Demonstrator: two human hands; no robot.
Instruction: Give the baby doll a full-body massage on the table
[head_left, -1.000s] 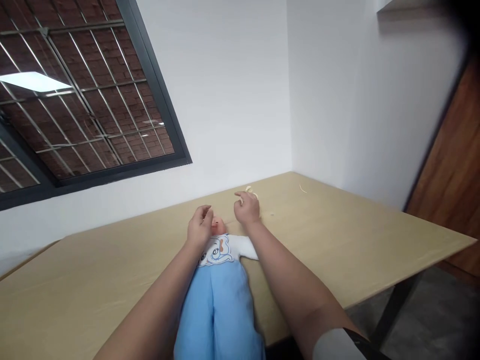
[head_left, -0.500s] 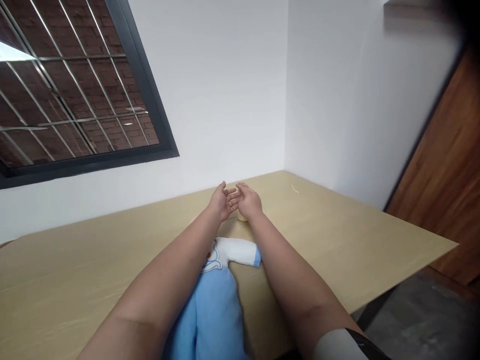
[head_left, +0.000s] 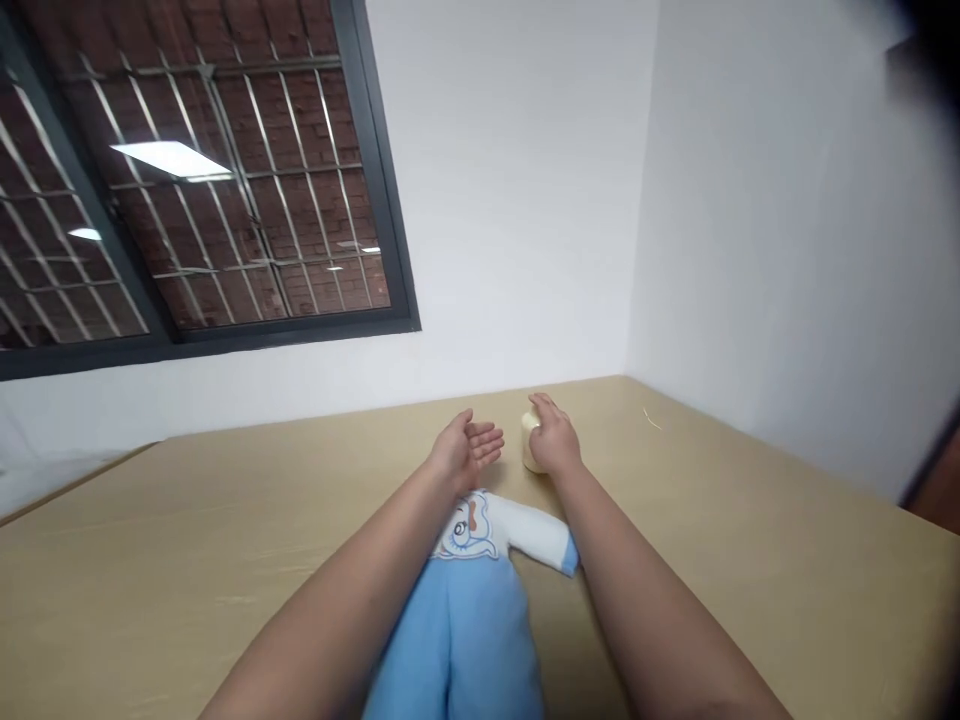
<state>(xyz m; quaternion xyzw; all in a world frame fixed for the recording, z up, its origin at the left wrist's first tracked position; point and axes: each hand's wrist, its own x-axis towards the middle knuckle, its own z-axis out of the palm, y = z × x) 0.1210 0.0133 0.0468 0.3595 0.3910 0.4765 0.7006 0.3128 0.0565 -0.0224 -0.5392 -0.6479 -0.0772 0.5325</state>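
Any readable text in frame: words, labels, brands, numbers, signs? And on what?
None readable.
Outfit: cartoon print on the chest, no lettering visible; partly hidden by the left arm.
Yellow object by the right hand: no lettering visible; partly covered.

White walls (head_left: 510,200), dark-framed barred window (head_left: 300,210), broad tan tabletop (head_left: 187,560)

From afar, I saw the doll (head_left: 484,620) on the table (head_left: 225,560), the cylinder (head_left: 529,442) beyond it at the right hand (head_left: 556,438), the window (head_left: 300,190) behind and to the left.
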